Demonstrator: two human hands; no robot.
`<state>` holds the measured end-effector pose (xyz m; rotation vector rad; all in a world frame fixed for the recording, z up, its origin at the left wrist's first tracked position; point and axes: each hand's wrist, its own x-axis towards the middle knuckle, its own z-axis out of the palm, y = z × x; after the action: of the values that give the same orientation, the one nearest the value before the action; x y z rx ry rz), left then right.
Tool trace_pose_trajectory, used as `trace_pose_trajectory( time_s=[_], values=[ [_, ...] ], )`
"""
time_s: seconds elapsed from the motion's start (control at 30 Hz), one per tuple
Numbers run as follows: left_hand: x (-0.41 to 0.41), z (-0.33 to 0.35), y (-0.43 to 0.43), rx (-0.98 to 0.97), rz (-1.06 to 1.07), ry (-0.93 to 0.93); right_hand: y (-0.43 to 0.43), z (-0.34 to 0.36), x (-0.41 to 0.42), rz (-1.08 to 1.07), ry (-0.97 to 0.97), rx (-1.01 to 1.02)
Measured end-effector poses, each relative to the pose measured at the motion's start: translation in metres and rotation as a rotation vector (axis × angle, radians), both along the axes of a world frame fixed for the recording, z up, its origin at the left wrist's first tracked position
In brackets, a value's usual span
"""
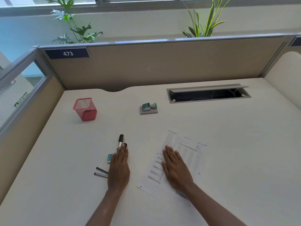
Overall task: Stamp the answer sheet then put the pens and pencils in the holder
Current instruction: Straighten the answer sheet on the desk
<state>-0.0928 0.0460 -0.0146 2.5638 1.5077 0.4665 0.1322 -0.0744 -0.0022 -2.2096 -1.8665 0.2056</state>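
Observation:
The printed answer sheet point(184, 149) lies at an angle on the desk, front right of centre. My right hand point(176, 168) rests flat on its middle, fingers straight. My left hand point(118, 168) lies flat over a small heap of pens and pencils. A black and silver marker point(120, 140) sticks out beyond its fingertips, and two dark pens point(101, 172) stick out to its left. A green stamp point(149, 106) rests on a grey ink pad point(153, 111) further back at the centre. The red mesh holder point(85, 109) stands upright and looks empty at the back left.
A small teal eraser box point(110, 158) lies by my left hand's fingers. An open cable hatch point(208, 94) is cut into the desk point(236, 136) at the back right. Beige partition walls point(162, 66) close the desk at the back and left.

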Motion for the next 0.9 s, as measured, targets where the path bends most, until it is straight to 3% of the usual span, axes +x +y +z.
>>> trace_pose_trajectory(
  time_s=[0.2, 0.37, 0.5, 0.63, 0.9],
  values=[
    [-0.043, -0.002, 0.017, -0.007, 0.094, -0.005, 0.002, 0.002, 0.001, 0.010, 0.001, -0.013],
    [-0.066, -0.002, 0.021, 0.007, 0.107, -0.005, -0.002, 0.012, 0.012, -0.014, 0.137, 0.035],
    [-0.064, 0.005, 0.018, 0.061, 0.104, -0.059, -0.021, 0.018, 0.037, -0.245, 0.041, 0.184],
    [-0.048, 0.010, 0.006, 0.084, 0.044, -0.144, -0.041, 0.017, 0.050, -0.497, -0.033, 0.117],
    [-0.012, 0.016, -0.021, -0.114, -0.162, -0.238, -0.015, 0.006, 0.039, -0.263, 0.035, 0.050]
  ],
)
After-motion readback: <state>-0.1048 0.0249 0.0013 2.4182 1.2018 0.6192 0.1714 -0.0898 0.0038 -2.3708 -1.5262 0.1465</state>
